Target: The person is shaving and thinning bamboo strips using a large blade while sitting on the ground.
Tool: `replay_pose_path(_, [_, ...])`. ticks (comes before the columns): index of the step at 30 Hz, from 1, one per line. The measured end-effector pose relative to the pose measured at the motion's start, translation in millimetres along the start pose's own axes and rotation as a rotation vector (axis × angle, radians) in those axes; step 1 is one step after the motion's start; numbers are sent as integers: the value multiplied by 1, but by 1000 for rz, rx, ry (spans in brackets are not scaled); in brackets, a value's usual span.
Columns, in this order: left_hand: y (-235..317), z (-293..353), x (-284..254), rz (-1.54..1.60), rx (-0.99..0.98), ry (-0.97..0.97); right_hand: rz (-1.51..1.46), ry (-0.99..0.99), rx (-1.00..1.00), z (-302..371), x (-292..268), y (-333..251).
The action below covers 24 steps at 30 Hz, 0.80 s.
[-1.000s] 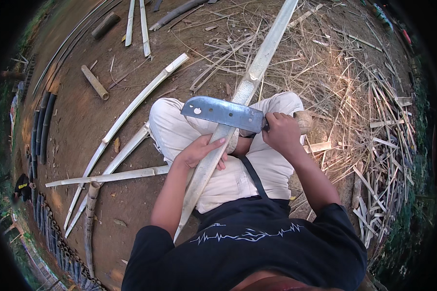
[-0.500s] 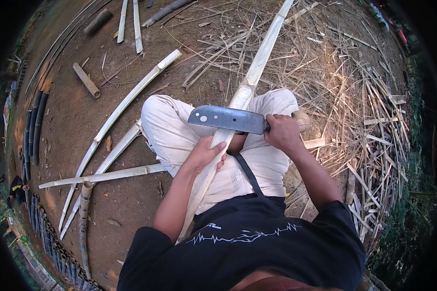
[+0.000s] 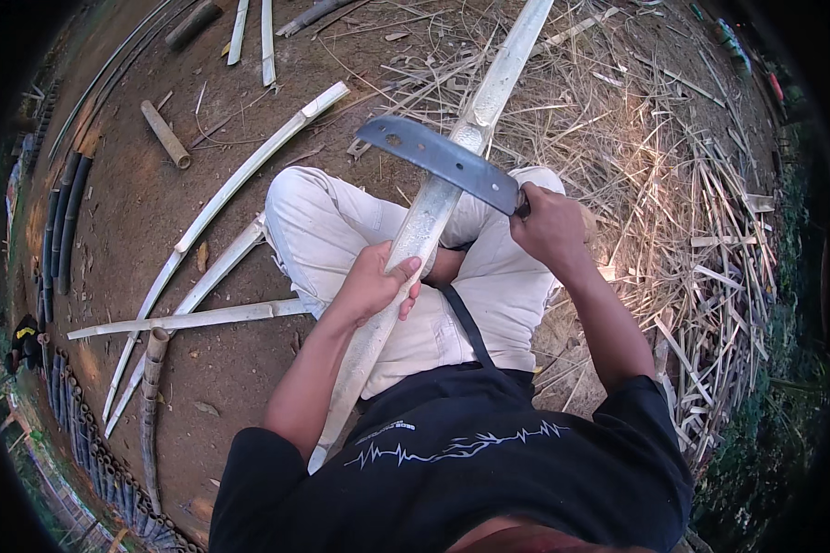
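Note:
A long split bamboo strip [image 3: 423, 225] runs slantwise across my crossed legs, its pale inner face up. My left hand [image 3: 375, 283] is wrapped round it near my lap, thumb on top. In my right hand [image 3: 551, 230] is the handle of a broad machete [image 3: 415, 149], closed in my fingers. Its dark blade, with several holes or spots along it, lies across the strip beyond my left hand, below a node. Whether the edge touches the bamboo I cannot tell.
Split bamboo pieces [image 3: 235, 189] lie on the dirt at left, near an upright bamboo post [image 3: 150, 419]. A short bamboo tube [image 3: 165, 135] rests farther off. Shavings [image 3: 609, 166] cover the ground ahead and right, with piled slats [image 3: 724, 304] at the right. Dark bamboo poles [image 3: 75, 221] line the far left.
My right hand has carried the machete farther up the strip, away from me, and its blade is now tilted. My left hand keeps its grip on the strip, shifted slightly left.

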<state>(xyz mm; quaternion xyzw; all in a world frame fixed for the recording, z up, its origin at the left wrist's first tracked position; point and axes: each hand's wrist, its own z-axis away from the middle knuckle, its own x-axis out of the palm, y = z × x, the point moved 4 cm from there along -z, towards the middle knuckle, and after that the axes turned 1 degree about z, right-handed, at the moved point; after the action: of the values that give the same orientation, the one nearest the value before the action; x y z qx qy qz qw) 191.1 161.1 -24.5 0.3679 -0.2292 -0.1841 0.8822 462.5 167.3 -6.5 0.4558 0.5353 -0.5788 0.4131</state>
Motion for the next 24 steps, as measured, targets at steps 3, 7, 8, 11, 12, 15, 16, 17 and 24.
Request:
replay_pose_path(3, [4, 11, 12, 7, 9, 27, 99, 88, -71, -5, -13, 18])
replay_pose_path(7, [11, 7, 7, -57, 26, 47, 82, 50, 60, -18, -31, 24])
replay_pose_path(8, [14, 7, 10, -45, 37, 41, 75, 83, 39, -13, -32, 13])
replay_pose_path(11, [13, 15, 19, -2, 39, 17, 93, 174, -207, -3, -31, 11])
replay_pose_path(12, [14, 19, 17, -7, 43, 17, 138, 239, -171, -16, -35, 32])
replay_pose_path(15, [4, 38, 13, -34, 53, 32, 100, 165, 283, -48, -66, 84])
replay_pose_path(16, [4, 38, 13, -30, 39, 20, 125, 205, 239, -45, -72, 85])
replay_pose_path(17, [10, 37, 13, -26, 43, 18, 123, 181, 130, -37, -73, 66])
replay_pose_path(24, [-1, 33, 1, -49, 15, 12, 88, 220, -272, 10, -42, 19])
